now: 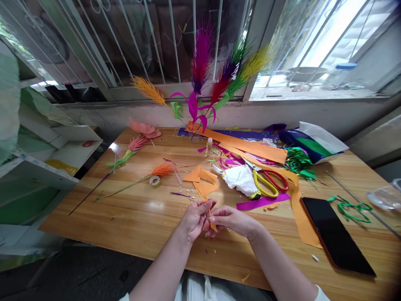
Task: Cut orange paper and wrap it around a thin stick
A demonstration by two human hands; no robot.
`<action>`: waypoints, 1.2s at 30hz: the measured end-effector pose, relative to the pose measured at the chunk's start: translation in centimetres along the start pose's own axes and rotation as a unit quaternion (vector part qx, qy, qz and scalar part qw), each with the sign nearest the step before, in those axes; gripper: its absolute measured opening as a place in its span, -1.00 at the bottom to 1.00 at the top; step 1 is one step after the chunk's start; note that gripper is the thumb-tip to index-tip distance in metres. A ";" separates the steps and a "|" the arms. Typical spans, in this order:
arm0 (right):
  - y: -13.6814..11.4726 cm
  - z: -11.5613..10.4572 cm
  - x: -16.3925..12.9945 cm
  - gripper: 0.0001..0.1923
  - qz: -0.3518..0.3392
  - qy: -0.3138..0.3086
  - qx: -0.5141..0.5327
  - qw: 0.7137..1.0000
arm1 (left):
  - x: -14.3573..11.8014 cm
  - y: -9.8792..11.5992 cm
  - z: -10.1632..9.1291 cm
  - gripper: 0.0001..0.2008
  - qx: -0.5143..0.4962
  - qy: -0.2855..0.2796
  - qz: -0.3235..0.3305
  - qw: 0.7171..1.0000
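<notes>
I have the left hand [194,219] and right hand [233,220] together low in the head view, over the near part of the surface [134,225], the fingers of both closed on a small orange paper piece [214,227]. Just beyond, orange scraps [204,187] and pale bits crowd the space ahead. Forward and right, I'd meet a white crumpled wrapping [238,179], scissors [270,182] with red and yellow handles, and a magenta strip [261,202]. Farther right, a black phone [338,236] sits beside a long orange strip [302,217]. Leftward lies a tape roll [154,180] near an orange bristly flower [162,169]; bright plumes [202,58] rise at the back.
</notes>
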State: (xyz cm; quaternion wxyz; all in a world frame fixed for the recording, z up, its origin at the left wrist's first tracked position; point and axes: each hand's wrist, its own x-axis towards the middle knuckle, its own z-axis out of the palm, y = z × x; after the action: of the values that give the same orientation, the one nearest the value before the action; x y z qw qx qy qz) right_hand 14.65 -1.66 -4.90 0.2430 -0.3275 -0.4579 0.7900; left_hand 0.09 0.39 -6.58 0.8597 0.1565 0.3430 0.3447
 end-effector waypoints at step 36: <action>0.9 -0.1 0.7 -0.72 -0.007 0.006 0.096 0.995 | -0.4 0.8 0.2 -0.84 -0.016 -0.022 0.009 1.000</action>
State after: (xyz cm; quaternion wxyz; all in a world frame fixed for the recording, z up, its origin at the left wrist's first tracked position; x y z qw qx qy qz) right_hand 14.21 -1.54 -5.98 0.2810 -0.3042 -0.3808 0.8267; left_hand -0.36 0.62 -5.86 0.8663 0.1531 0.3174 0.3540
